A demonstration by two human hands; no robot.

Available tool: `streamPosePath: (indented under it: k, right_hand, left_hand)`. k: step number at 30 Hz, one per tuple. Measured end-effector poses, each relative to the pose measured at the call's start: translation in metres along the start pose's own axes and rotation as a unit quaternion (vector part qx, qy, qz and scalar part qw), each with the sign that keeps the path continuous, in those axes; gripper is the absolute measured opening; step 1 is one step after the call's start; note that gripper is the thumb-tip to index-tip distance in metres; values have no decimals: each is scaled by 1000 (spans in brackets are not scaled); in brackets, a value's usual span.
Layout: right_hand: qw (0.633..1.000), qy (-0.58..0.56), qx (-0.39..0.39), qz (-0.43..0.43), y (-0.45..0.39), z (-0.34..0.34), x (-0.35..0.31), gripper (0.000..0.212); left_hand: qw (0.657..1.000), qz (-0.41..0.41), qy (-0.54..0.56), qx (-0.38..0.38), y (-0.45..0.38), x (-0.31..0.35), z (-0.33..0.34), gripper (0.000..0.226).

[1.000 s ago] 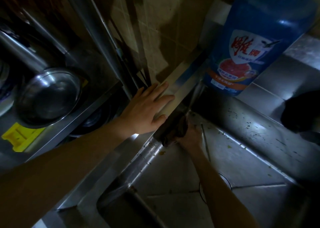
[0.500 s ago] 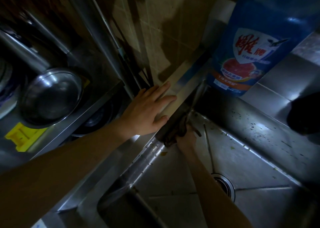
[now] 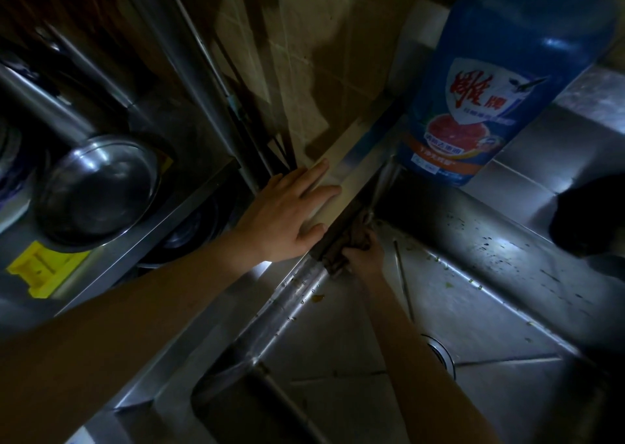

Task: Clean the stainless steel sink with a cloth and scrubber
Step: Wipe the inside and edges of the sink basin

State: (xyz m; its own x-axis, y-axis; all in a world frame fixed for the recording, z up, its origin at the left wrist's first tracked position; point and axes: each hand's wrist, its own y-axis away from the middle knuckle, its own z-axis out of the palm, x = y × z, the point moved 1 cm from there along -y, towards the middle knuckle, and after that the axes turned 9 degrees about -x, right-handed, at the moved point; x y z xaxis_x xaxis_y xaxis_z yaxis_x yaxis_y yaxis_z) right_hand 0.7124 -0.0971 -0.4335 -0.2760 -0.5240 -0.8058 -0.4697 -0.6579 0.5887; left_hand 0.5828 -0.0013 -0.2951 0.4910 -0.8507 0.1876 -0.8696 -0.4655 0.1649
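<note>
Sink [image 3: 500, 274] wall wiped with cloth [image 3: 341, 244], dim kitchen.
My right hand [image 3: 365, 257] grips cloth against sink's left wall; left hand [image 3: 287, 213] flat, fingers straight, on rim. Blue detergent bottle [image 3: 490, 82] at corner.

Right hand [image 3: 363, 257] grips cloth [image 3: 345, 244] against sink [image 3: 507, 274] wall

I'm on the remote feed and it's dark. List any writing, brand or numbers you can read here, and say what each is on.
"雕牌": large red brand characters on the white shield of the label on the big blue plastic detergent bottle standing at the sink's back corner.
Smaller lines under the brand, and the white print on the label's orange band beneath the grapefruit picture: too small and blurred to read.
Yellow plastic tag on the steel rack at left: no legible text.
</note>
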Motion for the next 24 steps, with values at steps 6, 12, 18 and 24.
streamPosePath:
  k: [6,12,18,24]
  right_hand:
    - [999,14,-30,-5,14,-4,-14,57]
    - [998,20,28,-55,26,-9,-34,49]
    - [998,44,5,-36,31,-10,-42,48]
    - [997,57,2,-58,39,-13,-53,45]
  left_hand:
    - [1000,-5,-1,-7,3,2,-3,60]
    - [1000,-7,21,-6,22,-2,1,60]
    - [999,-17,27,-15,23,-2,1,62]
    - [999,-28,22,-29,23,-1,1,64]
